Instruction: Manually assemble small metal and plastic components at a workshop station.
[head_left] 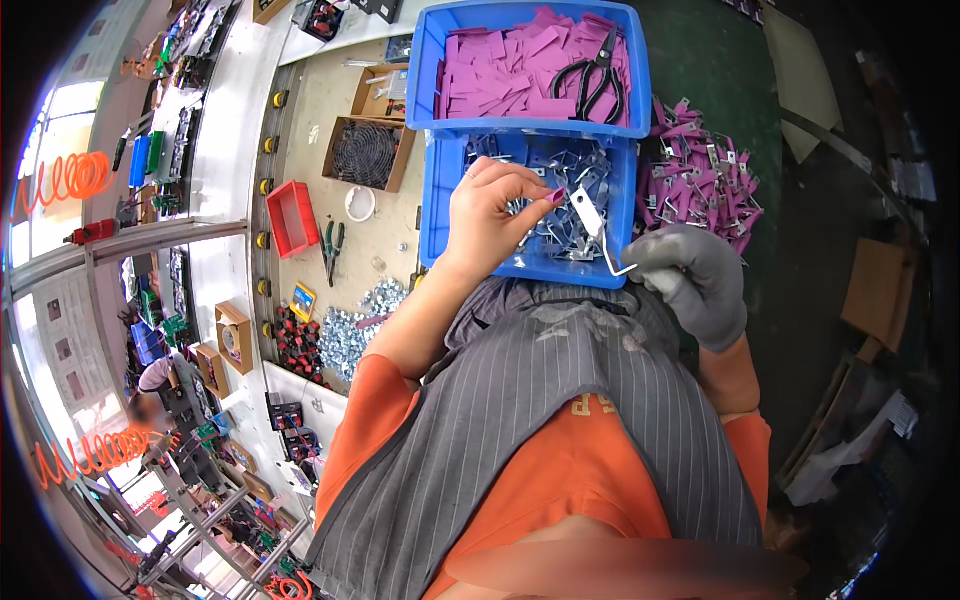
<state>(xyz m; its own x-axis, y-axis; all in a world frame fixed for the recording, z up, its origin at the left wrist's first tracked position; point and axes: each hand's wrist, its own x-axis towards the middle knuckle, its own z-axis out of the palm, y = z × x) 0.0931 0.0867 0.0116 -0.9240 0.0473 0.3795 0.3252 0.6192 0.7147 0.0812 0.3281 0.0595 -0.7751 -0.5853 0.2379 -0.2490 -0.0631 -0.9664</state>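
Observation:
My left hand (pixel 495 205) is bare and pinches a small purple sleeve (pixel 556 197) between thumb and fingertips; most of that piece is hidden. A grey glove covers my right hand (pixel 692 282), which grips the bent end of a flat metal tab (pixel 588 213) with a hole near its tip. The tab's free end points toward the sleeve, a small gap between them. Both hands are over or beside the lower blue bin (pixel 432 215), which contains loose metal tabs (pixel 575 165). Behind it, an upper blue bin (pixel 530 124) holds many flat purple sleeves (pixel 510 65).
Black-handled snips (pixel 598 85) lie on the purple sleeves. At right, purple-sleeved tabs (pixel 700 175) are heaped on a green surface (pixel 745 90). Leftward are a red tray (pixel 293 220), pliers (pixel 332 250), a cardboard box (pixel 398 178) and small metal parts (pixel 345 340). Another person (pixel 158 375) is farther left.

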